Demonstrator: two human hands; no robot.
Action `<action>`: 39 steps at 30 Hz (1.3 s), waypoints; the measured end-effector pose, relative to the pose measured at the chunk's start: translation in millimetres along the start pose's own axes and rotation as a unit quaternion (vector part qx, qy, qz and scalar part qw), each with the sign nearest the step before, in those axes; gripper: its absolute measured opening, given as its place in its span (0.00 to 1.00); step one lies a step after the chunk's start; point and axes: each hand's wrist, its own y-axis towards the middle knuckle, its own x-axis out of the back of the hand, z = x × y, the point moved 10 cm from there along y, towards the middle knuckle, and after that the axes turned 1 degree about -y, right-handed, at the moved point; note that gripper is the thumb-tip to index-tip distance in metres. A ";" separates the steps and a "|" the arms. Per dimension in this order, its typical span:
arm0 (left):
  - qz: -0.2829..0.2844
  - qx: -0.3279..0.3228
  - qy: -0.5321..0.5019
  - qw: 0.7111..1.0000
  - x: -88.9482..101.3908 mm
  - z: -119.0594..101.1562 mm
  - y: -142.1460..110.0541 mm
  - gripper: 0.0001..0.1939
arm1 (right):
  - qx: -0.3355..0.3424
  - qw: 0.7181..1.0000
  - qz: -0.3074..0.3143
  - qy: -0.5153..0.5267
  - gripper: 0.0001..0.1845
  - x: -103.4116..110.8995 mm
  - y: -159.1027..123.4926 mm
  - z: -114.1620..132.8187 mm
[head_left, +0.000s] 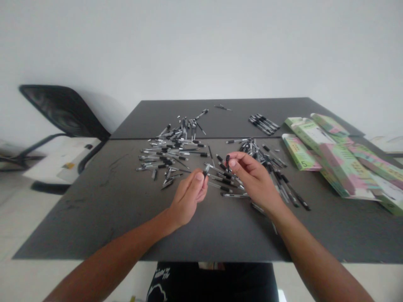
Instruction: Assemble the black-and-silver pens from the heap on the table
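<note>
Head view: left hand [188,197], right hand [253,178] pinching black pen parts [227,163]; green cartons' [343,170] contents hidden.

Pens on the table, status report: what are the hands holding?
Left hand pinching a dark pen part. Right hand pinching a small black pen piece. Loose black-and-silver pens spread beneath and beside both hands. Green-and-pink cartons off to the right.

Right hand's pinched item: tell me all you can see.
The black piece is short and stands roughly upright, pinched at the fingertips of the right hand, held above the pens scattered on the dark tabletop. It looks like matte plastic and curves slightly; it may be a pen cap or part of a pen, but it is too small to tell. Only the hand touches it.
</note>
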 end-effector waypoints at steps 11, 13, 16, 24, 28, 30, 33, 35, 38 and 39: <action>0.106 0.097 -0.026 0.989 -28.6 19.7 -13.7 0.20 | -0.249 0.891 0.037 0.377 0.12 -36.4 -18.6 -26.4; 0.110 0.108 -0.015 0.988 -30.3 19.2 -15.6 0.19 | -0.252 0.892 0.031 0.374 0.13 -36.5 -20.8 -26.4; 0.108 0.110 0.026 0.988 -29.9 18.0 -18.2 0.19 | -0.222 0.909 0.024 0.352 0.15 -34.5 -21.0 -20.2; 0.090 0.095 0.037 0.991 -27.4 17.0 -21.2 0.18 | -0.120 0.960 -0.013 0.253 0.15 -20.7 -18.8 -6.0; 0.087 0.090 0.029 0.992 -27.5 16.6 -21.2 0.18 | -0.096 0.968 -0.015 0.233 0.14 -17.7 -20.0 -4.0; 0.088 0.088 0.029 0.992 -27.6 16.4 -21.4 0.18 | -0.087 0.972 -0.017 0.218 0.14 -16.4 -20.7 -1.9; 0.088 0.084 0.030 0.992 -27.1 15.9 -22.0 0.18 | -0.075 0.974 -0.022 0.211 0.15 -14.7 -21.0 1.4; 0.087 0.086 0.033 0.992 -26.6 16.3 -22.6 0.18 | -0.069 0.975 -0.026 0.209 0.15 -13.5 -20.8 2.9; 0.086 0.089 0.043 0.991 -26.2 15.8 -23.4 0.19 | -0.058 0.977 -0.031 0.202 0.14 -11.4 -20.6 4.5; 0.086 0.088 0.047 0.991 -26.2 15.0 -23.5 0.19 | -0.055 0.978 -0.034 0.199 0.14 -10.5 -20.7 4.9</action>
